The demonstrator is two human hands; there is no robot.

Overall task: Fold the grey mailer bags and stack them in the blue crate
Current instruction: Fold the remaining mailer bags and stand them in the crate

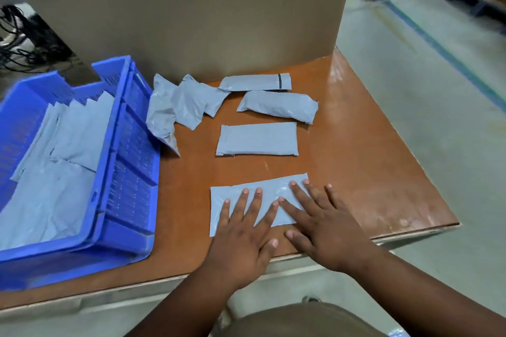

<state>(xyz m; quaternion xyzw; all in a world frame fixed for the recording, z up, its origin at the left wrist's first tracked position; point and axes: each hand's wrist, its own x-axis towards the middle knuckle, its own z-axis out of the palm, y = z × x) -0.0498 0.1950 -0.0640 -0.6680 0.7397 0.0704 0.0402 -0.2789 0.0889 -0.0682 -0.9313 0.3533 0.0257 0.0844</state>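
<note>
A folded grey mailer bag [219,205] lies flat near the table's front edge. My left hand [246,235] and my right hand [325,227] both press on it with straight, spread fingers. Beyond it lie three more folded grey bags: one in the middle [257,139], a puffier one [278,105] behind it, and a thin one [256,82] by the cardboard wall. A crumpled heap of grey bags [175,108] rests beside the blue crate [131,145] on the left. Several grey bags [60,161] lie inside the crate.
A tall cardboard wall [191,13] stands along the back of the brown table [369,159]. The table's right and front edges drop to a grey floor. Dark cables [16,44] lie behind the crate at the far left.
</note>
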